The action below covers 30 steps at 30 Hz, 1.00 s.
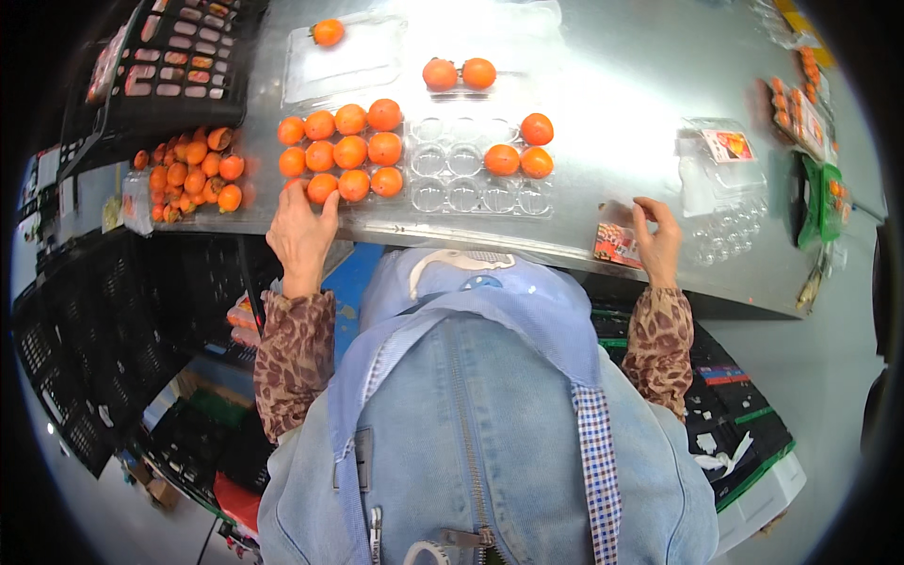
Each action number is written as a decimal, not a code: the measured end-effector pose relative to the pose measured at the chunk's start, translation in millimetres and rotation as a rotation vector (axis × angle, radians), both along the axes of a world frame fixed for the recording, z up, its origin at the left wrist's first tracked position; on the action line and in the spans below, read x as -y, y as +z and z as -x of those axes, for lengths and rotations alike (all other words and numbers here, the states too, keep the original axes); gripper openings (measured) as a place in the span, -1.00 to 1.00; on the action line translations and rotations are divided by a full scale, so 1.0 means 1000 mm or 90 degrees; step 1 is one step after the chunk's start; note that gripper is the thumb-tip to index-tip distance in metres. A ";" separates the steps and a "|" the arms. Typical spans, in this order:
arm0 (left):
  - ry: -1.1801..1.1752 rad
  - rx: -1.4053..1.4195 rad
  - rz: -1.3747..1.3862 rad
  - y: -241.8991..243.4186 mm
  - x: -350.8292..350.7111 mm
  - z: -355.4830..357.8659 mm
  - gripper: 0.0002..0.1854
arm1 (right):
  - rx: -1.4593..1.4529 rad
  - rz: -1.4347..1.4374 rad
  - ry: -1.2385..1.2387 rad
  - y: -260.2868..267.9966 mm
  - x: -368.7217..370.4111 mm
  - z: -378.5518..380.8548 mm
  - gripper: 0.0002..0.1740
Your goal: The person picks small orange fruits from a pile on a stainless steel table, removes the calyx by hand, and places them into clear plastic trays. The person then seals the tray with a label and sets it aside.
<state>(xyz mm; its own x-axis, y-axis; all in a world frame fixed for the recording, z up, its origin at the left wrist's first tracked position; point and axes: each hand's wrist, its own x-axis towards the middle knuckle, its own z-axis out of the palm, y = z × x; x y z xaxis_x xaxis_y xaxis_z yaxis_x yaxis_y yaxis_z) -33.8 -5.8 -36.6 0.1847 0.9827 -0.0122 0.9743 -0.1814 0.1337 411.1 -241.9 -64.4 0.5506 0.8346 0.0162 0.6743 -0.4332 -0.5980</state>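
Observation:
My left hand (302, 229) is at the front left corner of a clear plastic tray filled with orange persimmons (351, 151). Its fingers touch the corner fruit and partly cover it, while the thumb lies against the neighbouring one; whether they grip is unclear. To the right, a second clear tray (464, 195) holds 3 persimmons (502, 160) at its right side, its other cups unfilled. My right hand (658, 236) is at a small stack of printed labels (616, 244) by the table's front edge. Thumb and fingertips are close together there, but a hold on a label cannot be made out.
Loose persimmons (194, 176) are heaped at the left beside a black crate (176, 63). Behind the trays lie a clear lid (346, 67) with one persimmon and another pair of persimmons (459, 73). Clear packaging (720, 176) and a green tape dispenser (828, 201) are at the right.

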 end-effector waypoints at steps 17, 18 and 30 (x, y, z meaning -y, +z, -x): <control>0.040 0.870 0.262 0.043 0.049 -0.031 -0.44 | -0.039 0.079 0.201 0.005 0.020 -0.019 -0.60; 0.038 0.898 0.285 0.043 0.055 -0.039 -0.43 | -0.012 0.073 0.231 0.009 0.023 -0.016 -0.57; -0.018 1.092 0.592 0.038 0.076 -0.088 -0.40 | 0.038 0.051 0.248 0.010 0.041 0.001 -0.41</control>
<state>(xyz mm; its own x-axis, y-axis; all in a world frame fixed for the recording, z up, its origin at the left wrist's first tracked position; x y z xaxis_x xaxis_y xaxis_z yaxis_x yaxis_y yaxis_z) 54.2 -81.4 1.7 0.5761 0.7746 -0.2608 -0.2728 0.4830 0.8320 410.3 -283.0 -54.5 0.1931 0.9805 -0.0357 0.8297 -0.1826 -0.5276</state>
